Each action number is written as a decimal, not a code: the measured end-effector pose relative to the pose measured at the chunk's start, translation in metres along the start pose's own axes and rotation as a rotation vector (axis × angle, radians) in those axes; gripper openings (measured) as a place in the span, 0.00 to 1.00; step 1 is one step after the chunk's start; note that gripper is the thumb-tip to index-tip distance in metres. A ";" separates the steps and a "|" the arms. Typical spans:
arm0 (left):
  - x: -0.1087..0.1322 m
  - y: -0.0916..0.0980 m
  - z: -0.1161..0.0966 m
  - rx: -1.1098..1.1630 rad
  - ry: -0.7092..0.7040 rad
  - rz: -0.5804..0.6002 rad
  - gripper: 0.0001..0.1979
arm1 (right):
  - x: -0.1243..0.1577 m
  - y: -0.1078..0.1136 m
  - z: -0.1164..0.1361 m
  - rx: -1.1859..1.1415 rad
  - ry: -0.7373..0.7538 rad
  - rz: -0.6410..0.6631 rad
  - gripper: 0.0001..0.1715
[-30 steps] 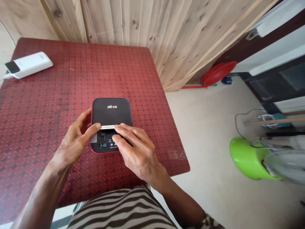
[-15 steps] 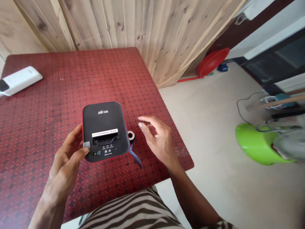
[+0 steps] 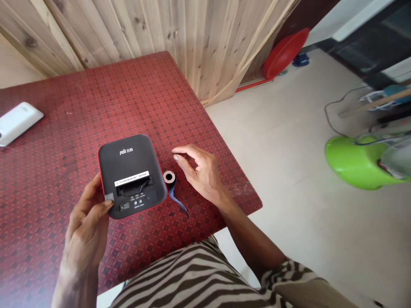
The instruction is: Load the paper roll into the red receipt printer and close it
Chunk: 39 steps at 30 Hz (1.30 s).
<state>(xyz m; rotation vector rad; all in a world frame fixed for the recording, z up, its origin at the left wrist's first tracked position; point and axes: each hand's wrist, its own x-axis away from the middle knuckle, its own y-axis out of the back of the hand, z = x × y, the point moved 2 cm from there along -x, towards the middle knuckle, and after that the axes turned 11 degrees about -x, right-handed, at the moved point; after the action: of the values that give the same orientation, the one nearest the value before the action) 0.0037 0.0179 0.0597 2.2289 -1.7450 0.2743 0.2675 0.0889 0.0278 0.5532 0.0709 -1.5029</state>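
Note:
A black label printer (image 3: 131, 164) with a red edge, a white logo and a warning strip over its paper slot is gripped at its lower left corner by my left hand (image 3: 88, 226). The thumb presses on top, by a small grey patch, and the other fingers are partly hidden beside and under it. To the right of the printer lies a small dark roll of tape (image 3: 169, 176) with a white core, a loose strip trailing toward me. My right hand (image 3: 201, 171) hovers just beyond the roll, holding nothing, thumb and forefinger slightly apart.
The red patterned table (image 3: 135, 98) meets a wooden plank wall (image 3: 192, 42). A white power bank (image 3: 21, 122) lies at the left. On the floor to the right stand a green tub (image 3: 349, 162) and a red basin (image 3: 285, 53) leaning by the wall.
The view has turned a little, so the table's contents appear shifted left. My left hand keeps its hold on the printer, and my right hand stays free near the roll.

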 end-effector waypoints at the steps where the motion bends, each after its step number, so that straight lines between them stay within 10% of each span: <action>1: -0.001 0.000 0.000 -0.010 0.002 0.002 0.27 | -0.001 -0.001 0.001 -0.005 0.005 -0.004 0.08; 12: -0.001 0.001 0.004 -0.052 -0.113 0.051 0.26 | -0.009 -0.005 0.031 -0.001 0.177 0.001 0.07; 17: -0.011 0.008 0.019 -0.051 -0.184 0.040 0.25 | -0.034 -0.040 0.060 0.239 0.331 0.457 0.08; 23: -0.027 0.008 0.043 -0.156 -0.312 -0.023 0.27 | -0.071 -0.096 0.081 0.638 0.184 0.867 0.18; 39: -0.024 0.002 0.038 -0.218 -0.260 -0.020 0.29 | -0.073 -0.109 0.073 0.674 0.163 0.838 0.18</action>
<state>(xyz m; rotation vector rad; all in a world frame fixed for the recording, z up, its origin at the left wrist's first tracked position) -0.0059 0.0264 0.0163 2.1981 -1.7782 -0.2111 0.1359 0.1307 0.0860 1.0801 -0.5044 -0.6257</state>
